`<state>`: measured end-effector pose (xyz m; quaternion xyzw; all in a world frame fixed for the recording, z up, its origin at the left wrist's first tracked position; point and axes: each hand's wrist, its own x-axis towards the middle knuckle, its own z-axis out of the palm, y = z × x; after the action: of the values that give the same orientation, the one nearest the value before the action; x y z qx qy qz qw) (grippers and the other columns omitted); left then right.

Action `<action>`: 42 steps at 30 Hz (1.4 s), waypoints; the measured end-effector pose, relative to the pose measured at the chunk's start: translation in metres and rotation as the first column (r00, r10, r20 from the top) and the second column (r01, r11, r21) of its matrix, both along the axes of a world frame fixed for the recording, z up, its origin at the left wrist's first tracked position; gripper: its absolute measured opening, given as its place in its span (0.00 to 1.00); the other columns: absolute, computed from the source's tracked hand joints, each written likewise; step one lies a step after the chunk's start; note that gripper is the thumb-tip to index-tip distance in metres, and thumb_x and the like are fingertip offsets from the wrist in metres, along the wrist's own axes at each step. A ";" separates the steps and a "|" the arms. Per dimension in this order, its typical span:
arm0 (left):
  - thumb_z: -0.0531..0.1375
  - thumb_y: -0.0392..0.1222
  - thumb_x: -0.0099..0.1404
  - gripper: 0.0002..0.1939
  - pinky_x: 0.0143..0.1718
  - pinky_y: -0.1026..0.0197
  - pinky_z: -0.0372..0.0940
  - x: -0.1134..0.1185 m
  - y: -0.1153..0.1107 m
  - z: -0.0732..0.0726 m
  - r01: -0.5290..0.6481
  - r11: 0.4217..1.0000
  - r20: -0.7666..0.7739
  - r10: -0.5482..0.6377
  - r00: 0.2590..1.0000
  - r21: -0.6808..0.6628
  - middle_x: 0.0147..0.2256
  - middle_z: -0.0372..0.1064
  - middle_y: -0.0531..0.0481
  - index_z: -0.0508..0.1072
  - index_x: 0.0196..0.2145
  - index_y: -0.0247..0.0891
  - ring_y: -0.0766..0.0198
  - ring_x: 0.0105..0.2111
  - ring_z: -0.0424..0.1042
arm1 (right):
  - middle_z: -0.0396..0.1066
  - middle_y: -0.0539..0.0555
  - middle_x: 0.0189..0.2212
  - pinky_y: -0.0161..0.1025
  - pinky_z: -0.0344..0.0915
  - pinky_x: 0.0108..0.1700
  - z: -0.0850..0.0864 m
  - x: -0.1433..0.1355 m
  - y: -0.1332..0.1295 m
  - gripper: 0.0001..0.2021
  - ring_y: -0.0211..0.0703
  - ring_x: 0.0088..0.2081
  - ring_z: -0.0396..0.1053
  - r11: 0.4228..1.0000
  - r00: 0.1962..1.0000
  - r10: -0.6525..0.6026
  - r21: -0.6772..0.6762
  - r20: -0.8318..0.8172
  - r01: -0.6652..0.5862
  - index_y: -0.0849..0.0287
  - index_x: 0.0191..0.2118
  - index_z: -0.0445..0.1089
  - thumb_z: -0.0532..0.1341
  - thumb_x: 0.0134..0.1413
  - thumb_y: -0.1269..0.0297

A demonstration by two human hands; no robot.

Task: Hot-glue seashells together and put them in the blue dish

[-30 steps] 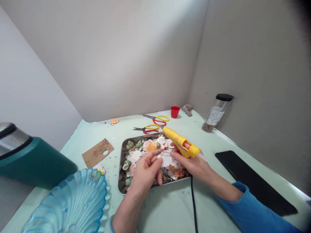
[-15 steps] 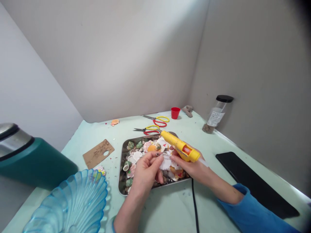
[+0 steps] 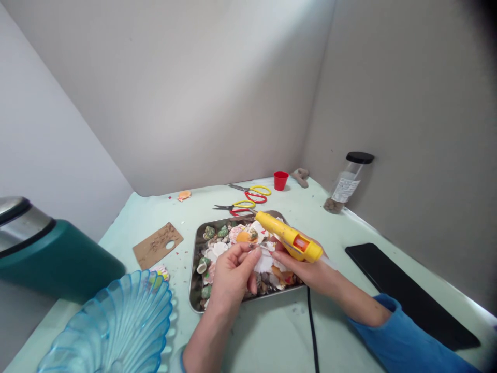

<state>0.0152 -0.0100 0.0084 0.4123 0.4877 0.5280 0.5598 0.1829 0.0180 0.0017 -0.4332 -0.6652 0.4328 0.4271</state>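
A white shell point(image 3: 264, 263) was pinched over the metal tray point(image 3: 193, 282), between the left hand point(image 3: 233, 267) and the fingertips of the right hand point(image 3: 305, 261). A yellow glue gun point(image 3: 287, 235) was gripped in the right hand, its nozzle pointed toward the scissors point(image 3: 235, 206). A white printed label was borne by the clear jar point(image 3: 344, 189); its writing was too small to be read.
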 end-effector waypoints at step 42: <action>0.65 0.44 0.55 0.13 0.18 0.70 0.58 -0.003 0.004 0.000 -0.337 0.940 0.208 0.319 0.925 0.055 0.16 0.68 0.55 0.71 0.35 0.32 0.72 0.15 0.63 | 0.66 0.47 0.20 0.34 0.61 0.23 -0.004 0.006 0.002 0.12 0.37 0.21 0.64 0.944 0.954 0.300 -0.147 -0.001 -0.297 0.58 0.34 0.64 0.63 0.55 0.55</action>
<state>0.0127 -0.0064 0.0086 0.2956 0.4681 0.6737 0.4895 0.1894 0.0201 -0.0026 -0.3623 -0.6943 0.5352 0.3167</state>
